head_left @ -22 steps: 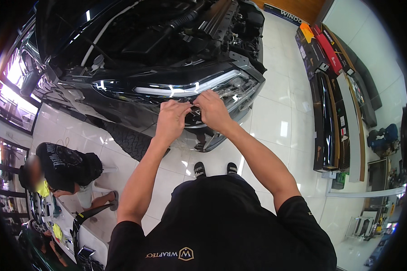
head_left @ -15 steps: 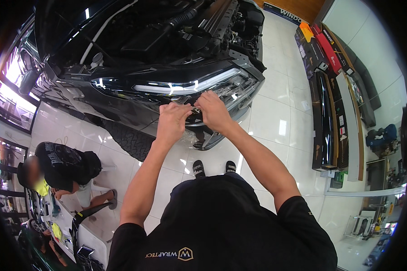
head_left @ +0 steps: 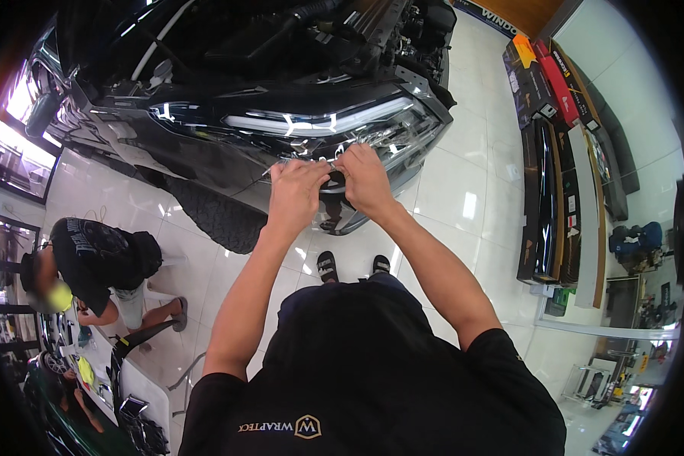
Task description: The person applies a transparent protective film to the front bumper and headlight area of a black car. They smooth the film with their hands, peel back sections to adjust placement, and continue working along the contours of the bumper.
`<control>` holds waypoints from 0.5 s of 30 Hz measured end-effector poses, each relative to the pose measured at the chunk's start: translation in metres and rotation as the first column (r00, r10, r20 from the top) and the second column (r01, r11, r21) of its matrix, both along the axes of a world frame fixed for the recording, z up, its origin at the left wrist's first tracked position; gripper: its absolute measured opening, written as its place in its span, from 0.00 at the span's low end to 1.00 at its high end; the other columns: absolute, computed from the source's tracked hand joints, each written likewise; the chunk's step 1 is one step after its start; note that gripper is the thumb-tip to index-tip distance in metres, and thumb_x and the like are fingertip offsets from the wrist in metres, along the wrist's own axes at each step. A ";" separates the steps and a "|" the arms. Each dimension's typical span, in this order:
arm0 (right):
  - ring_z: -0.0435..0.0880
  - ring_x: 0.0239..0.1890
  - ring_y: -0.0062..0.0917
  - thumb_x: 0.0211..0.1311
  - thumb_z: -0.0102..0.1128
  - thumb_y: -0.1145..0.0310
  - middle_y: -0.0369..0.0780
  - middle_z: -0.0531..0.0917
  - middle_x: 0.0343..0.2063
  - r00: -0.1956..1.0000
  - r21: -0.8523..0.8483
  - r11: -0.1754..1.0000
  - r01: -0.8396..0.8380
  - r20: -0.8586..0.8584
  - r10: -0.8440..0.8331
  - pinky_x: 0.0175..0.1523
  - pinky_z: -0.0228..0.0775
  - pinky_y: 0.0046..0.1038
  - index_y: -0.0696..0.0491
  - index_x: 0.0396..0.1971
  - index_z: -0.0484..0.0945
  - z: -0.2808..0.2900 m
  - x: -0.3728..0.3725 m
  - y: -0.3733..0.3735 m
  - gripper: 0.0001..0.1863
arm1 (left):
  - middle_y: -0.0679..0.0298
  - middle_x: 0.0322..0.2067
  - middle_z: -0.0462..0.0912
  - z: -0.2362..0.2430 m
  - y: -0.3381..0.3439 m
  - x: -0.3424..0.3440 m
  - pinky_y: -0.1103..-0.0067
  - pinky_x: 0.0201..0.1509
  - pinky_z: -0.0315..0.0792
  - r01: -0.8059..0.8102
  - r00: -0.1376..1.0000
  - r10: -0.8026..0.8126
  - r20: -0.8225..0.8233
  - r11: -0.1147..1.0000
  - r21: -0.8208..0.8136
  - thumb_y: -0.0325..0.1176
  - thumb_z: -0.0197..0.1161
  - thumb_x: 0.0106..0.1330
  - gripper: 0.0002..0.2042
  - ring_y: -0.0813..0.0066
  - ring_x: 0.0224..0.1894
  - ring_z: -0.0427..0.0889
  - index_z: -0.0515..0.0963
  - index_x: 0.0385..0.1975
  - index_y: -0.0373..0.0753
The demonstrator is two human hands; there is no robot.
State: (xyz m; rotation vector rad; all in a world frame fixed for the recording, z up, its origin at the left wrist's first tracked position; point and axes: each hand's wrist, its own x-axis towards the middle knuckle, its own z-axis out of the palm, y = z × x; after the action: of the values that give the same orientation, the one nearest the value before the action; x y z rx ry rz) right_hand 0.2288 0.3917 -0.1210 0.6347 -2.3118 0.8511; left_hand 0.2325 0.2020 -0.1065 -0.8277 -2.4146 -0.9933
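My left hand [head_left: 296, 190] and my right hand [head_left: 365, 175] meet at the lower edge of the car's headlight [head_left: 319, 121], fingertips pinched close together. Between them is something small and shiny, perhaps clear film; fingers hide it and I cannot make it out. Both forearms reach up from the lower edge of the view. Around the lamp are the dark bumper and fender [head_left: 182, 152] of the car, with its engine bay [head_left: 296, 38] open above and a tyre [head_left: 228, 228] below left.
A co-worker [head_left: 91, 258] in a dark shirt bends over a white table [head_left: 148, 391] at lower left, holding something hard to see. Long boxes [head_left: 547, 205] line the right side beside a glass panel [head_left: 615, 334]. My sandalled feet [head_left: 327, 266] stand on white floor tiles [head_left: 463, 190].
The view has shifted slightly, so the car and floor sit a little higher in the picture. My fingertips have moved slightly upward in the picture, still pinched at the headlight.
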 end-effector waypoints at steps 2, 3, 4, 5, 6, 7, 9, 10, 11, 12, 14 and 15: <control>0.74 0.41 0.43 0.54 0.59 0.81 0.44 0.75 0.32 1.000 0.006 1.000 0.006 0.005 -0.006 0.47 0.68 0.40 0.55 0.31 0.76 -0.002 0.001 0.000 0.06 | 0.64 0.45 0.90 -0.001 0.000 0.002 0.70 0.56 0.63 -0.009 1.000 0.009 0.003 1.000 -0.015 0.28 0.66 0.67 0.09 0.68 0.47 0.83 0.88 0.44 0.39; 0.74 0.41 0.43 0.54 0.59 0.81 0.44 0.75 0.32 1.000 0.003 1.000 0.005 0.005 -0.005 0.47 0.68 0.40 0.55 0.31 0.76 -0.002 0.002 0.000 0.06 | 0.64 0.45 0.90 -0.002 0.001 0.003 0.70 0.57 0.63 -0.012 1.000 0.012 -0.006 1.000 -0.018 0.29 0.66 0.67 0.09 0.68 0.47 0.83 0.88 0.44 0.39; 0.74 0.41 0.43 0.54 0.59 0.81 0.44 0.75 0.33 1.000 0.002 1.000 0.004 0.001 -0.004 0.47 0.68 0.40 0.55 0.31 0.76 -0.003 0.002 0.000 0.06 | 0.64 0.45 0.90 -0.002 0.001 0.004 0.69 0.57 0.63 -0.016 1.000 0.015 -0.019 1.000 -0.019 0.29 0.66 0.67 0.09 0.69 0.47 0.83 0.88 0.44 0.39; 0.74 0.40 0.43 0.54 0.59 0.81 0.44 0.75 0.33 1.000 0.000 1.000 -0.001 -0.008 0.001 0.47 0.68 0.40 0.56 0.31 0.76 -0.004 0.003 0.001 0.06 | 0.64 0.45 0.90 -0.003 0.001 0.005 0.69 0.57 0.62 -0.012 1.000 0.012 -0.010 1.000 -0.002 0.29 0.66 0.67 0.09 0.69 0.47 0.83 0.88 0.44 0.39; 0.74 0.40 0.43 0.54 0.59 0.81 0.44 0.75 0.33 1.000 -0.003 1.000 -0.002 -0.013 0.002 0.47 0.68 0.40 0.56 0.31 0.76 -0.004 0.003 0.000 0.06 | 0.64 0.45 0.90 -0.004 0.001 0.006 0.69 0.57 0.62 -0.017 1.000 0.017 -0.013 1.000 -0.001 0.29 0.66 0.67 0.09 0.69 0.47 0.83 0.88 0.44 0.39; 0.74 0.40 0.43 0.54 0.59 0.81 0.44 0.76 0.33 1.000 -0.005 1.000 -0.004 -0.020 0.003 0.47 0.68 0.40 0.56 0.31 0.76 -0.005 0.004 0.000 0.06 | 0.64 0.45 0.90 -0.004 0.001 0.007 0.69 0.57 0.62 -0.020 1.000 0.020 -0.007 1.000 0.001 0.29 0.66 0.68 0.09 0.69 0.47 0.83 0.88 0.44 0.40; 0.74 0.40 0.43 0.54 0.58 0.81 0.44 0.76 0.33 1.000 -0.014 1.000 -0.004 -0.022 0.004 0.47 0.67 0.40 0.55 0.31 0.76 -0.006 0.005 -0.001 0.06 | 0.64 0.45 0.90 -0.005 0.002 0.009 0.68 0.56 0.62 -0.026 1.000 0.026 -0.002 1.000 0.012 0.29 0.66 0.67 0.09 0.69 0.47 0.83 0.88 0.44 0.39; 0.74 0.40 0.42 0.54 0.58 0.81 0.44 0.76 0.33 1.000 -0.022 1.000 -0.002 -0.018 0.002 0.47 0.67 0.40 0.55 0.31 0.76 -0.006 0.005 -0.001 0.06 | 0.64 0.44 0.90 -0.005 0.002 0.010 0.68 0.56 0.62 -0.028 1.000 0.028 -0.003 0.999 0.018 0.29 0.66 0.67 0.08 0.69 0.47 0.83 0.88 0.43 0.39; 0.74 0.40 0.42 0.55 0.58 0.81 0.44 0.76 0.33 1.000 -0.035 0.999 -0.002 -0.013 0.002 0.46 0.67 0.40 0.55 0.31 0.77 -0.006 0.006 -0.001 0.06 | 0.64 0.44 0.90 -0.005 0.002 0.011 0.67 0.55 0.63 -0.029 1.000 0.029 -0.006 0.999 0.025 0.29 0.66 0.66 0.08 0.68 0.47 0.83 0.88 0.43 0.39; 0.74 0.40 0.42 0.55 0.58 0.81 0.44 0.76 0.33 1.000 -0.028 1.000 -0.001 -0.014 0.000 0.46 0.67 0.40 0.55 0.31 0.77 -0.006 0.007 -0.002 0.06 | 0.64 0.44 0.90 -0.006 0.003 0.012 0.68 0.55 0.63 -0.035 0.999 0.035 -0.011 0.999 0.020 0.29 0.66 0.66 0.08 0.69 0.47 0.83 0.88 0.43 0.39; 0.74 0.40 0.42 0.55 0.58 0.81 0.44 0.76 0.33 1.000 -0.027 1.000 0.000 -0.018 -0.001 0.46 0.67 0.40 0.55 0.31 0.77 -0.006 0.009 -0.001 0.06 | 0.65 0.44 0.90 -0.007 0.004 0.014 0.70 0.56 0.63 -0.045 0.999 0.046 -0.023 0.999 0.014 0.30 0.66 0.68 0.09 0.70 0.46 0.83 0.88 0.44 0.40; 0.74 0.40 0.42 0.55 0.58 0.81 0.44 0.76 0.33 1.000 -0.025 1.000 -0.004 -0.010 0.004 0.46 0.67 0.40 0.55 0.31 0.77 -0.006 0.009 0.000 0.06 | 0.65 0.44 0.90 -0.007 0.004 0.014 0.70 0.55 0.63 -0.047 0.999 0.048 -0.019 0.999 0.017 0.30 0.66 0.68 0.09 0.70 0.46 0.83 0.88 0.44 0.40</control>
State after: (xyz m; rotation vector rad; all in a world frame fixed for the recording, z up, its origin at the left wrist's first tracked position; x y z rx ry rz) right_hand 0.2381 0.3917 -0.1268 0.6319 -2.2879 0.8751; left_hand 0.2469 0.2061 -0.1139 -0.7672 -2.3951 -0.9815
